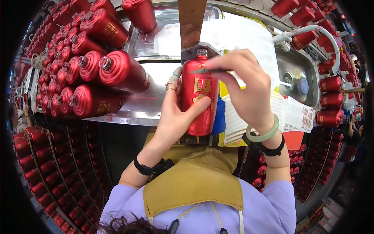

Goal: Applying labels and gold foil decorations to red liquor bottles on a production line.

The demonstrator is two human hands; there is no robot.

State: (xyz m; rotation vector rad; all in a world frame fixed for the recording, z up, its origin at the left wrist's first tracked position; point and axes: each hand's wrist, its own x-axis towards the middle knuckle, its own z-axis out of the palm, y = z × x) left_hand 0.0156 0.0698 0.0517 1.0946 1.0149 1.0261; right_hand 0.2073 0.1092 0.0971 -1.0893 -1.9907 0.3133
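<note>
We hold a red bottle (199, 93) at the counter (159, 80), its neck toward the far side. Our left hand (174, 117) has its fingers wrapped around it. Our right hand (249, 84) pinches a thin dark tool (206, 71) (it looks pointy) over the bottle's front. More red bottles (120, 72) crowd the left.

You work in bright light: the white paper (245, 39) washes out, the steel counter (157, 91) glares, and toward the black rim your view bends and softens
</note>
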